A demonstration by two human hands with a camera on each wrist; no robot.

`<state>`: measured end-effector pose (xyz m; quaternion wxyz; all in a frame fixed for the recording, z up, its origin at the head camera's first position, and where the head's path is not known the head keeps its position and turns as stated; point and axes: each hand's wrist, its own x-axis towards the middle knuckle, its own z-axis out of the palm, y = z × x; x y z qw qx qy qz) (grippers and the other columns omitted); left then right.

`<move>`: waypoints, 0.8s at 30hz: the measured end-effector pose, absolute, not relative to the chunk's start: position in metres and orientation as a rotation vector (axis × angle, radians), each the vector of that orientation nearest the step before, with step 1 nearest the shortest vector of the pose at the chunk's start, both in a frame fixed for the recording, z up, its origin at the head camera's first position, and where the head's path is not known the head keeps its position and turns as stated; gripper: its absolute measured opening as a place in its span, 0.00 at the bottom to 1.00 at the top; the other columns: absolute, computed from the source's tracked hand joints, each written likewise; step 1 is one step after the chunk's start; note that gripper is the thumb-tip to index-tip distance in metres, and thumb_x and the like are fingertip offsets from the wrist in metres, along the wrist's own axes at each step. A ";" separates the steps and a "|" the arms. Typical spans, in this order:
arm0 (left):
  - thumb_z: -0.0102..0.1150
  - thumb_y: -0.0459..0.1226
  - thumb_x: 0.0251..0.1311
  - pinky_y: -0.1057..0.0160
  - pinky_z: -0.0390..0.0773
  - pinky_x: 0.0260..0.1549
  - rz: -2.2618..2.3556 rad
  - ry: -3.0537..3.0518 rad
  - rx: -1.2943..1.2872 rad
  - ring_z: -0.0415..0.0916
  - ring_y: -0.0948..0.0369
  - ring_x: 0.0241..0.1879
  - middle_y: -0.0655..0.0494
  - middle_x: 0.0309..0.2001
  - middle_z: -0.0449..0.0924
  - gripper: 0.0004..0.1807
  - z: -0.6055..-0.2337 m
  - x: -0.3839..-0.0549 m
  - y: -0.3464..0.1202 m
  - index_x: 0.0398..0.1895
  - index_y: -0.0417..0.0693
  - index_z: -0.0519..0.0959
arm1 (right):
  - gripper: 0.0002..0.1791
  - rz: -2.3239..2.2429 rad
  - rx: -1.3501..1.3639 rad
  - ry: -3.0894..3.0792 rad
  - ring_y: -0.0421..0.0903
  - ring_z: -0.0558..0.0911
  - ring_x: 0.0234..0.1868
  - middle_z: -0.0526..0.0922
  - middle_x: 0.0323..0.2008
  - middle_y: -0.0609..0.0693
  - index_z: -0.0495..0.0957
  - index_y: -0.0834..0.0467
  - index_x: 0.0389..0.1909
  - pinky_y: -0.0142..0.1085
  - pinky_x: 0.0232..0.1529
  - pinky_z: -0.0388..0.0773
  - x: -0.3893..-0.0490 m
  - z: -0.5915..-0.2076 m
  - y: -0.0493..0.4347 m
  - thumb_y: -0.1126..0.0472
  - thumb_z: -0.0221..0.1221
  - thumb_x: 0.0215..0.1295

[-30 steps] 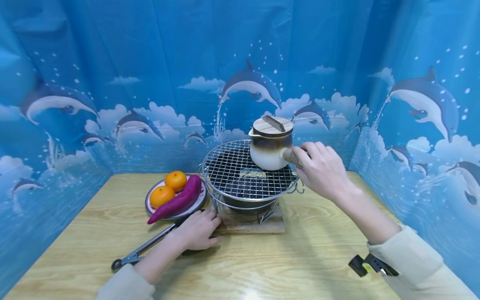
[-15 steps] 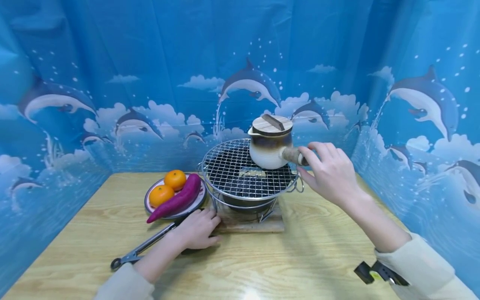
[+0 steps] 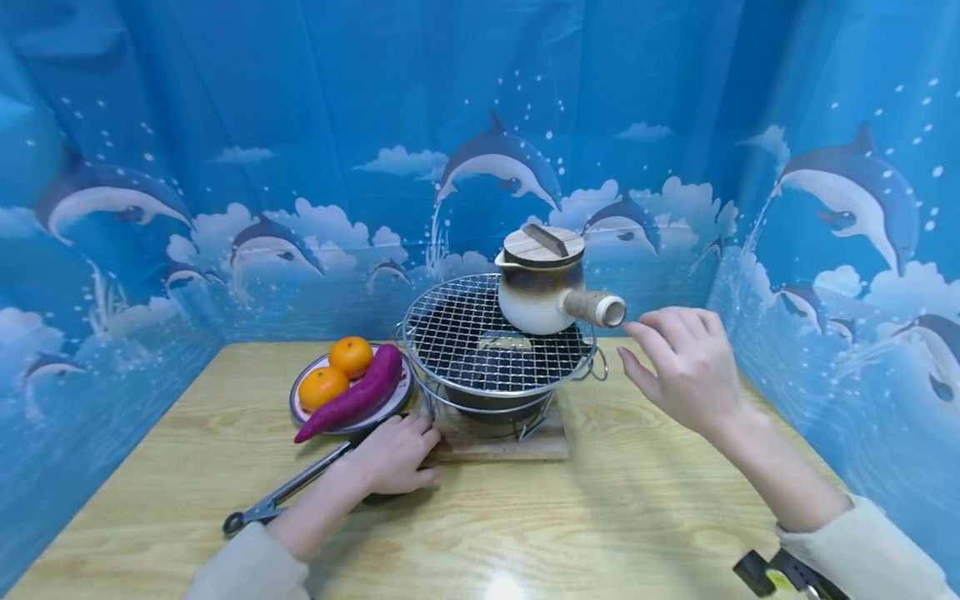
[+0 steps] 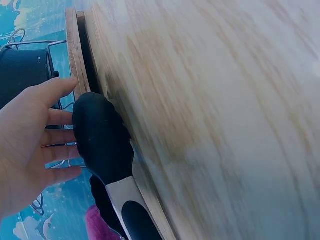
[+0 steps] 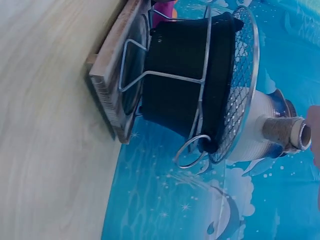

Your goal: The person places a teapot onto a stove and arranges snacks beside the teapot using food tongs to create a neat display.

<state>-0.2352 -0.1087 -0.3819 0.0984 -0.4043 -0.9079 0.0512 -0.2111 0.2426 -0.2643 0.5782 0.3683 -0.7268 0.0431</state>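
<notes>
Dolphin-print curtain (image 3: 300, 100) backs a desk (image 3: 630, 517) holding a round grill (image 3: 457, 333). Right of it, the right grip (image 3: 686, 367), empty, has just released the lidded pot (image 3: 534, 307), now standing unaided on the grill; front-left, the left grip (image 3: 397, 457) lies relaxed by tongs (image 4: 102, 135).

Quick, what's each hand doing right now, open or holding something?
Left hand: open, by the tongs; whether it touches them can't be told.
Right hand: open, holding nothing, near the pot handle.
</notes>
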 end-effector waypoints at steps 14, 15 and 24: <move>0.60 0.56 0.51 0.57 0.71 0.37 0.051 -2.662 -1.172 0.69 0.56 0.35 0.54 0.34 0.74 0.25 -0.382 -0.232 -0.125 0.38 0.45 0.78 | 0.17 0.160 0.958 -1.802 0.54 0.76 0.28 0.78 0.27 0.55 0.79 0.63 0.27 0.48 0.28 0.70 -0.207 -0.315 0.246 0.55 0.48 0.65; 0.60 0.58 0.49 0.57 0.70 0.37 0.046 -2.676 -1.161 0.69 0.56 0.36 0.55 0.34 0.74 0.26 -0.382 -0.231 -0.127 0.38 0.45 0.79 | 0.18 0.166 0.963 -1.821 0.53 0.76 0.28 0.78 0.27 0.54 0.79 0.62 0.27 0.47 0.28 0.70 -0.207 -0.320 0.246 0.54 0.47 0.66; 0.64 0.61 0.42 0.60 0.68 0.32 -0.010 -2.743 -1.074 0.67 0.60 0.31 0.61 0.28 0.70 0.27 -0.372 -0.229 -0.147 0.31 0.48 0.77 | 0.19 0.123 0.958 -1.985 0.49 0.75 0.29 0.76 0.27 0.50 0.78 0.59 0.25 0.43 0.28 0.71 -0.214 -0.351 0.236 0.53 0.43 0.65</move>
